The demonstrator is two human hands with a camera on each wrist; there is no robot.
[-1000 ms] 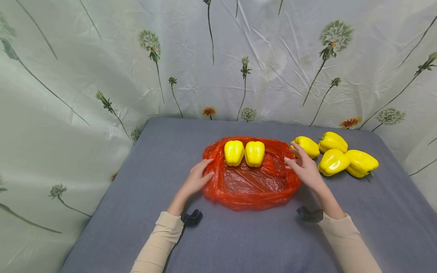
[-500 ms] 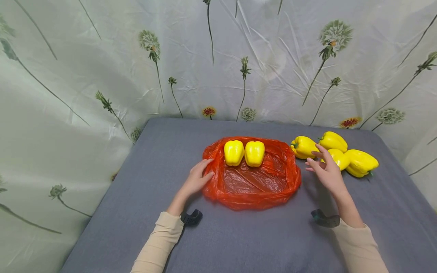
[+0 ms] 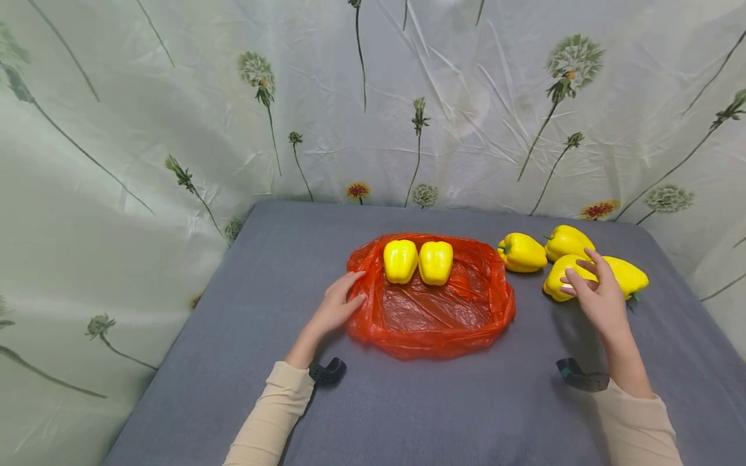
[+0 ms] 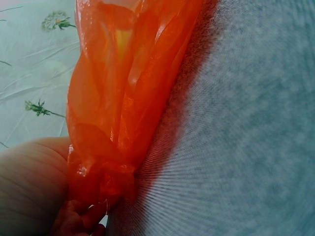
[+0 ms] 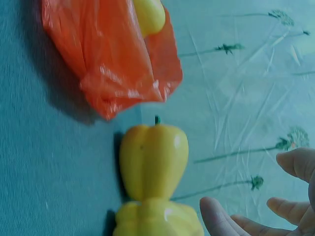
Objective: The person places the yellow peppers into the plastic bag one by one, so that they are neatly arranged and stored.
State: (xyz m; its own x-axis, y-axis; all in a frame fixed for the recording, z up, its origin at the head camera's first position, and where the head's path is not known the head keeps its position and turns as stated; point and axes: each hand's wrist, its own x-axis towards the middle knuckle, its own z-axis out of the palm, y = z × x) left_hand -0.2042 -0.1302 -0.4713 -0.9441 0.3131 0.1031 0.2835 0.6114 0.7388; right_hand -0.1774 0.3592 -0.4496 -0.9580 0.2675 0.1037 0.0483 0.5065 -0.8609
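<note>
Taking the red plastic bag (image 3: 431,346) as clock centre: it sits on the grey surface (image 3: 280,272), mouth up and spread, rim slumped into a low wall, which likely makes its inside easy to reach. Two yellow peppers (image 3: 400,262) inside, side by side at eleven and twelve, near the far wall. Left hand (image 3: 335,307) at nine, fingers relaxed against the film, not clenched; I read this as steadying, thin plastic being apt to slide or fold inward. Four loose peppers (image 3: 522,252) clustered between two and three, well within the right side's reach, perhaps placed there for that. Right hand (image 3: 603,301) at three, over the cluster's near edge, fingers parted and holding nothing; the spread would suit a broad, slick body. Whether a fingertip touches pepper, cannot tell.
</note>
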